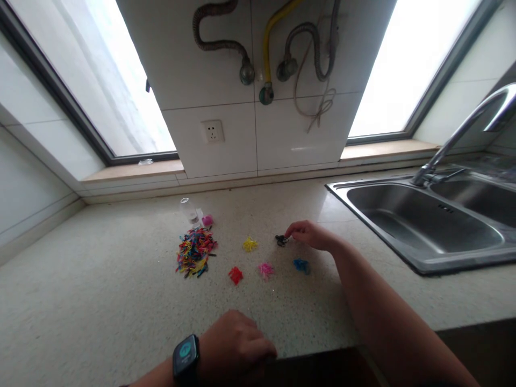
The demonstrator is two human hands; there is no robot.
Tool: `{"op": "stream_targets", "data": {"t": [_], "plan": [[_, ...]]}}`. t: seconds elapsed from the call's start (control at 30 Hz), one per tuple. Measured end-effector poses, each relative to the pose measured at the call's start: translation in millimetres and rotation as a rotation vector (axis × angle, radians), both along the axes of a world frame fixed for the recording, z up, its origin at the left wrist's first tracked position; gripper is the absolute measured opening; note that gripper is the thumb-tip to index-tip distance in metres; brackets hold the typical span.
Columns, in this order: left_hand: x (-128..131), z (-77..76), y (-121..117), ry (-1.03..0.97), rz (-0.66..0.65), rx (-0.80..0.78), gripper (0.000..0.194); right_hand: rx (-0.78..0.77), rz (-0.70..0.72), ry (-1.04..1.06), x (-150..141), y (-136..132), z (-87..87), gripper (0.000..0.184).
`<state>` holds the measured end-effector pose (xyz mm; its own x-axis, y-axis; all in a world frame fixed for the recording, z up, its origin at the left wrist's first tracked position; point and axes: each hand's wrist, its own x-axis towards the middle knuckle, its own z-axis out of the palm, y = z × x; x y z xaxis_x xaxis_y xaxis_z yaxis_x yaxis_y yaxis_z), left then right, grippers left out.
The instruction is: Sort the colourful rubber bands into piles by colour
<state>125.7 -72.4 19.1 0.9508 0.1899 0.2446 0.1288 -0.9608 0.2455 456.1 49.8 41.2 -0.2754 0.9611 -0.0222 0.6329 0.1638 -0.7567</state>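
Note:
My right hand (308, 235) reaches over the counter, its fingertips pressed together at the right side of a small black pile of what look like rubber bands (281, 240). Whatever is between those fingertips is too small to make out. Loosely curled, my left hand (237, 344) rests at the counter's front edge, with no object showing in it. Separate little piles of yellow bands (250, 244), red bands (236, 275), pink bands (266, 270) and blue bands (301, 265) lie around the black one. Farther left is a large heap of mixed-colour bands (196, 251).
Behind the mixed heap are a clear plastic cup-like container (188, 209) and a bright pink object (207, 220). A steel sink (374, 226) with a faucet (455, 134) takes up the right side. The speckled counter (121, 301) meets a tiled wall with a socket (212, 131).

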Motion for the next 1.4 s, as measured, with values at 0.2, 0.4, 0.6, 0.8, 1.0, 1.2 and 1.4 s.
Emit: {"op": "stream_targets", "data": {"t": [0.2,0.4,0.6,0.8,1.0,1.2,1.4], "plan": [[-1,-1.1,0,0.030,0.002,-0.017,0.018,0.090,-0.064,0.073,4,2,0.1,0.026],[-1,0.3,1,0.016,-0.008,-0.005,0.016,0.185,-0.195,0.137,11,15,-16.4,0.027],[-2,-2.0,2,0.026,-0.018,0.007,0.018,0.198,-0.241,0.019,10,23,-28.4,0.031],[-2,1.0,2,0.062,-0.015,0.036,0.015,0.193,-0.246,-0.027,10,23,-28.2,0.034],[-1,-5.5,2,0.063,-0.025,0.125,0.008,0.215,-0.253,-0.063,14,24,-31.2,0.037],[-2,-6.2,1,0.053,-0.021,0.150,0.006,0.248,-0.255,-0.093,14,24,-31.8,0.035],[-2,-3.4,1,0.068,-0.035,0.191,0.006,0.254,-0.255,-0.124,15,25,-33.8,0.032]]}}
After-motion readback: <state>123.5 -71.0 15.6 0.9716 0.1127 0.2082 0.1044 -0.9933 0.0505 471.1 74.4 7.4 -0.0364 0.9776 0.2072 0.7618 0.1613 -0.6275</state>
